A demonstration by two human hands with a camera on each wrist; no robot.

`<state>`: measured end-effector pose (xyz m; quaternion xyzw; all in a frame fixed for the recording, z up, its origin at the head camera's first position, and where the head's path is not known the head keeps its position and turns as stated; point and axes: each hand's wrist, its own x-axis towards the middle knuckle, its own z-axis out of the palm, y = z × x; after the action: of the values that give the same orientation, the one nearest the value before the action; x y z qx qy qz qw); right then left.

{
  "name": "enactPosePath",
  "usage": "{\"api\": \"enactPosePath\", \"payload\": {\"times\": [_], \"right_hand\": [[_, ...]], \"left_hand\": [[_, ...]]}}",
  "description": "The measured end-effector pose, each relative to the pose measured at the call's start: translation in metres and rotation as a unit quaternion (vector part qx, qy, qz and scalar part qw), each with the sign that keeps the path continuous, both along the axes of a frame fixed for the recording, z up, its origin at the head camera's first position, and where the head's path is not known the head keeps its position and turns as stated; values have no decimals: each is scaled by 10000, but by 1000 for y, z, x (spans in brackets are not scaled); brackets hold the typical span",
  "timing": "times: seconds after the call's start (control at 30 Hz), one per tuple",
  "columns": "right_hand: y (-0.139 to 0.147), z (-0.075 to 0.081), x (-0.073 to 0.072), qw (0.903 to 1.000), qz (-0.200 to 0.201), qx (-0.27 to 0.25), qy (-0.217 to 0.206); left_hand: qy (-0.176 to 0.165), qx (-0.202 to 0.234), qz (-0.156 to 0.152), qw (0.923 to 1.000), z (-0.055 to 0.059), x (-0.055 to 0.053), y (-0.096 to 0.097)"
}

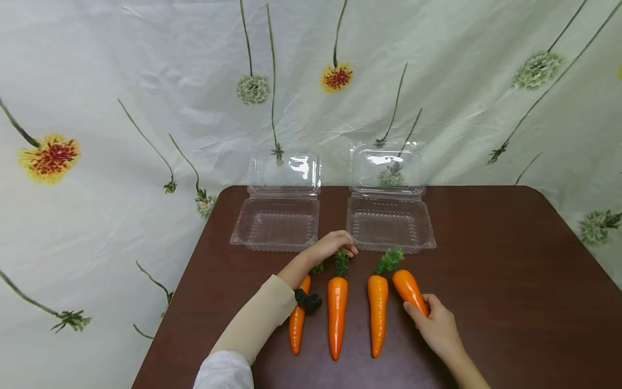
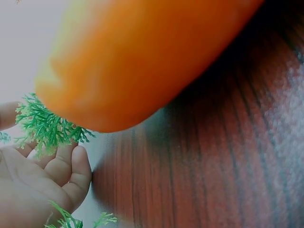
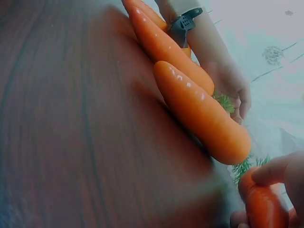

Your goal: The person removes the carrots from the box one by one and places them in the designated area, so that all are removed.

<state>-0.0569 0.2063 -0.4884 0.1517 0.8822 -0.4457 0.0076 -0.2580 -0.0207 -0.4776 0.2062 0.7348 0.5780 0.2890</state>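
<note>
Several orange toy carrots are on the table. In the head view my right hand point(image 1: 437, 327) pinches the rightmost carrot point(image 1: 408, 286) between thumb and fingers, near its lower end. That held carrot point(image 3: 266, 206) also shows in the right wrist view. My left hand point(image 1: 332, 244) hovers at the green top point(image 1: 342, 263) of a glossy carrot point(image 1: 337, 319), fingers loosely bent. In the left wrist view the leaves point(image 2: 45, 123) lie in front of the palm and fingers. Another carrot point(image 1: 378, 319) lies between the hands; the leftmost carrot point(image 1: 296, 329) is partly hidden under my left forearm.
Two clear plastic clamshell boxes stand at the back of the table with lids raised: a left box point(image 1: 238, 237) and a right box point(image 1: 427, 240). A black wrist strap point(image 1: 308, 300) is on the left forearm. Behind the brown table point(image 1: 505, 281) hangs a flowered cloth point(image 1: 452, 48).
</note>
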Motion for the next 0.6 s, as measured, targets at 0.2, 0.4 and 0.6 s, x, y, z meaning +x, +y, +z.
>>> {"api": "enactPosePath", "payload": {"times": [0.2, 0.4, 0.6], "right_hand": [[-5, 3, 0, 9982, 129, 557, -155], [-11, 5, 2, 9919, 342, 1141, -438], [-14, 7, 4, 9753, 830, 1999, -438]], "left_hand": [[21, -75, 18, 10000, -2, -1, -1], [-64, -84, 26, 9999, -4, -2, -1], [-83, -51, 77, 9999, -6, -2, -1]]}}
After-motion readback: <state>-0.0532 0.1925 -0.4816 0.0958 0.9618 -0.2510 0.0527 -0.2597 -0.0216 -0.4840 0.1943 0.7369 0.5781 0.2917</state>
